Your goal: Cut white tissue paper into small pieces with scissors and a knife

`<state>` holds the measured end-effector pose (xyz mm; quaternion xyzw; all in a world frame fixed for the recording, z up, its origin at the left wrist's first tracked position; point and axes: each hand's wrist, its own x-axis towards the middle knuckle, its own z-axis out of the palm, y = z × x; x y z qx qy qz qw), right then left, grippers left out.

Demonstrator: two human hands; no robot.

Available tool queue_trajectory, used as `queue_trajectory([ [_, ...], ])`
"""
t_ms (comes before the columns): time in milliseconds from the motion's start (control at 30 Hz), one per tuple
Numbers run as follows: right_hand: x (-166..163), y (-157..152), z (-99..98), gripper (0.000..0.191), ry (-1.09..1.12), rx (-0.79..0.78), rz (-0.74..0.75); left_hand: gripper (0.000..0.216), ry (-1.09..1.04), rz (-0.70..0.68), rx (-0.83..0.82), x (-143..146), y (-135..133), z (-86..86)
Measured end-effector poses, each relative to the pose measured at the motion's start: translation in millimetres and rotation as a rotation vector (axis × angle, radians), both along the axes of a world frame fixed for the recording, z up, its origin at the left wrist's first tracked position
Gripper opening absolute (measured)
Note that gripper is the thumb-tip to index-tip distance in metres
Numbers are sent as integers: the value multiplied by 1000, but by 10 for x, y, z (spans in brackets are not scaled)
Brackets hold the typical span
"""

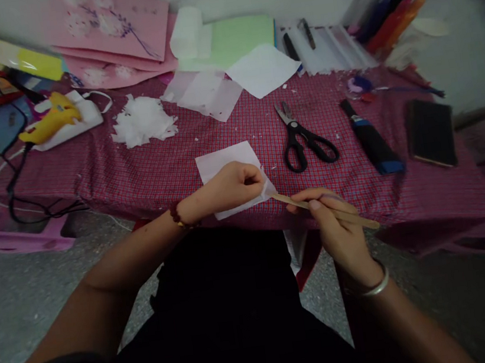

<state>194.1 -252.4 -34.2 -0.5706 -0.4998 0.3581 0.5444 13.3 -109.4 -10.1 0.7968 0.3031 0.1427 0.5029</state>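
On the checked cloth at the table's front edge lies a square white paper sheet [224, 159]. My left hand [235, 185] rests over it, thumb and fingers pinched together on a bit of thin white paper near the sheet's right corner; its exact shape is partly hidden. In my right hand [343, 236] is a flat wooden stick [361, 220], gripped between thumb and fingers. The stick's far tip touches or nearly touches the paper by my left fingertips. Black-handled scissors [303, 138] lie open just beyond my right hand.
A pile of white paper pieces [144, 120] and a translucent sheet [206, 94] lie farther back. At left, a yellow glue gun [51, 118] rests on a white box, its black cable hanging down. A black-and-blue tool [373, 140] and dark notebook [431, 131] are right.
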Motion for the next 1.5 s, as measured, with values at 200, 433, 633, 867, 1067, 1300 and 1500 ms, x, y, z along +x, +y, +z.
queue_trajectory([
  [200, 21, 5, -44, 20, -15, 17, 2, 12, 10, 21, -114, -2, 0, 58],
  [433, -14, 32, -42, 19, 0, 16, 53, 9, 51, 47, -197, -1, -8, 130],
  [633, -58, 56, -18, 19, -138, 43, 37, 9, 13, 26, -195, -16, 0, 78],
  [867, -53, 49, 2, 18, -98, 35, 11, 8, -41, 29, -239, -58, 31, 4],
  [1067, -51, 20, -15, 19, -54, 70, -18, 7, -29, 43, -256, -66, 33, 22],
  [1300, -81, 42, -28, 18, -55, 54, -4, 7, -47, 36, -240, -66, 27, 5],
  [1500, -92, 70, -20, 19, -119, 47, -9, 10, -55, 16, -233, -53, 35, 7],
])
